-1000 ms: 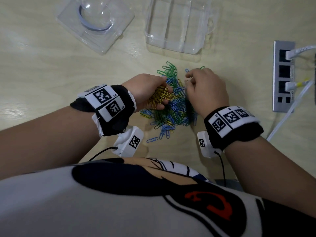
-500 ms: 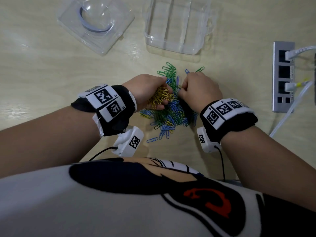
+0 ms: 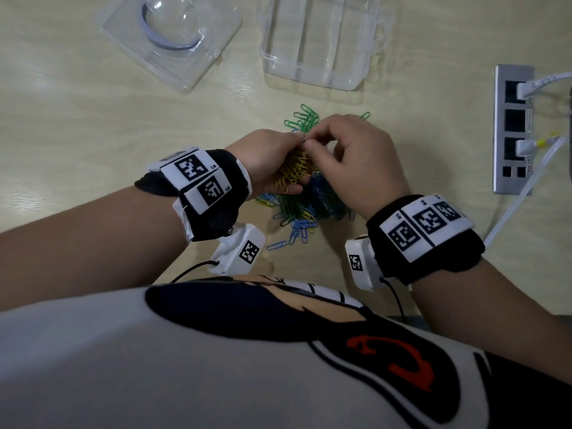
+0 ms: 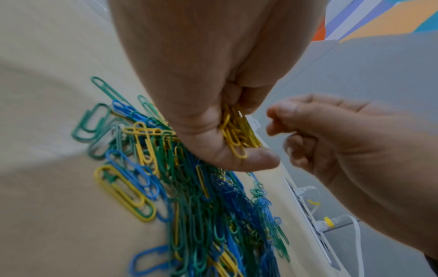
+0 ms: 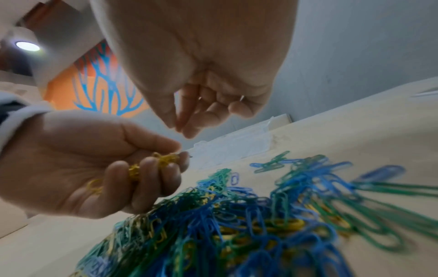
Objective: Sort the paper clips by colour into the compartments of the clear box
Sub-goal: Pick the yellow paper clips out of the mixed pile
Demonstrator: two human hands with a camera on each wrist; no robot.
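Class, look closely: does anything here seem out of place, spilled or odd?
Nothing is damaged. The paper clips lie in one mixed heap of green, blue and yellow on the table, none yet in the clear box. The left hand holds only yellow clips.

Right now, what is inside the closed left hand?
The left hand grips a bunch of yellow paper clips; their ends stick out between thumb and fingers. How many there are, and whether another colour is mixed in, cannot be seen, because the palm and fingers cover the rest.
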